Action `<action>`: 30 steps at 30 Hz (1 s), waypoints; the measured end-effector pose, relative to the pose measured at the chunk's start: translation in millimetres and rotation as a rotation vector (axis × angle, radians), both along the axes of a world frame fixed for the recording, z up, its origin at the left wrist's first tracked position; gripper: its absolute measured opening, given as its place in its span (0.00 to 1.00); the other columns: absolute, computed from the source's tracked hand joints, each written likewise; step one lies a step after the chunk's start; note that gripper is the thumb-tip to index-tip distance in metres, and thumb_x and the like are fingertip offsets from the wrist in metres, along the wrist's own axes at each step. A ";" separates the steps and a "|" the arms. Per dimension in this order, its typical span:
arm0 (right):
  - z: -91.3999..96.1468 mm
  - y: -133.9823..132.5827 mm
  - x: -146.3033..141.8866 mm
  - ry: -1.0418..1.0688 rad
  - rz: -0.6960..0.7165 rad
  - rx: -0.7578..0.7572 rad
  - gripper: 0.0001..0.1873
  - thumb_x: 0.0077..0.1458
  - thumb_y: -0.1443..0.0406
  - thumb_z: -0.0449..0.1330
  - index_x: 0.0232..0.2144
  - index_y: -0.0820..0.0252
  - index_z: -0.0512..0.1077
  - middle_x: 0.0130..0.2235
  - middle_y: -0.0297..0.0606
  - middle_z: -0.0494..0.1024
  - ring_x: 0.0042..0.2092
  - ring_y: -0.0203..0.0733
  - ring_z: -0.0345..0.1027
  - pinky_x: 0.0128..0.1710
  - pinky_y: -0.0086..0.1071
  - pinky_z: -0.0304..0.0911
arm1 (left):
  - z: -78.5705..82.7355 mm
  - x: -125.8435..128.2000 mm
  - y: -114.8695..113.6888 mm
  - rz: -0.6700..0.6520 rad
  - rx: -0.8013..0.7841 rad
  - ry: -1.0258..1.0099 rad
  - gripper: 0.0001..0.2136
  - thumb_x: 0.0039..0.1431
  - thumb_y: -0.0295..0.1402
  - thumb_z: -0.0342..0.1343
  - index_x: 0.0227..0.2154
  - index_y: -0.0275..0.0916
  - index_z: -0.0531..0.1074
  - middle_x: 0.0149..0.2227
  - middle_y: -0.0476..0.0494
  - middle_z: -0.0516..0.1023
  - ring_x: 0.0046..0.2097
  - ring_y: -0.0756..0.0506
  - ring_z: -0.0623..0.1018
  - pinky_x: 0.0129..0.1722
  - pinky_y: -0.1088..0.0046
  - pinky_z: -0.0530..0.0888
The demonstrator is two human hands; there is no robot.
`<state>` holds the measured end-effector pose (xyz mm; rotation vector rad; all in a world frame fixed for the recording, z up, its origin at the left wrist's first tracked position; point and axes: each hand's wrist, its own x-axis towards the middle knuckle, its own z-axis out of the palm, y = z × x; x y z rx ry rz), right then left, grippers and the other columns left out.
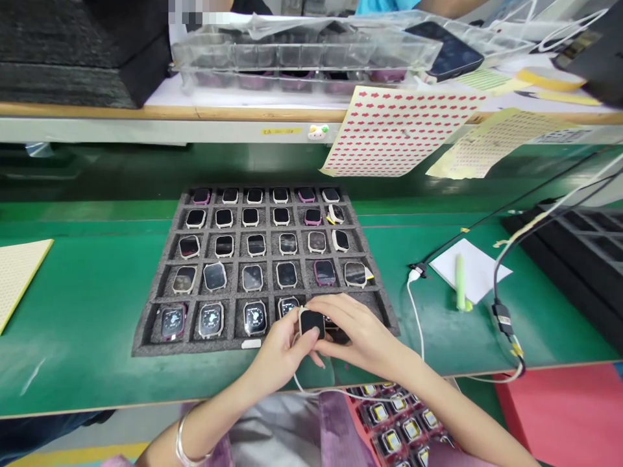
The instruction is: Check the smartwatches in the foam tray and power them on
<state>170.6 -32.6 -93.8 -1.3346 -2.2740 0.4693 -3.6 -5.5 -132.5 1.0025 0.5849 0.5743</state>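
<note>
A grey foam tray [146, 324] with a grid of cells lies on the green bench and holds several smartwatch bodies with dark screens. My left hand [280, 350] pinches a small black-faced watch body [311, 321] over the tray's front edge. My right hand [357, 331] is curled over the right side of that same watch, fingers bent around it. A thin white cable [413, 305] runs under my hands toward a plug at the right.
A white paper [470, 269] with a green marker lies right of the tray. Black and white cables cross to a black tray [584, 259] at far right. Red-arrow sticker sheets [399, 130] hang from the raised shelf. Another tray of watches [394, 428] sits below the bench edge.
</note>
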 end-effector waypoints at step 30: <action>-4.5 -7.1 3.6 0.066 0.025 -0.039 0.25 0.55 0.62 0.64 0.53 0.61 0.64 0.50 0.46 0.72 0.50 0.50 0.67 0.49 0.44 0.65 | -6.0 -3.7 -5.6 -0.045 0.105 0.017 0.18 0.62 0.43 0.51 0.47 0.35 0.62 0.31 0.49 0.67 0.27 0.50 0.73 0.30 0.71 0.73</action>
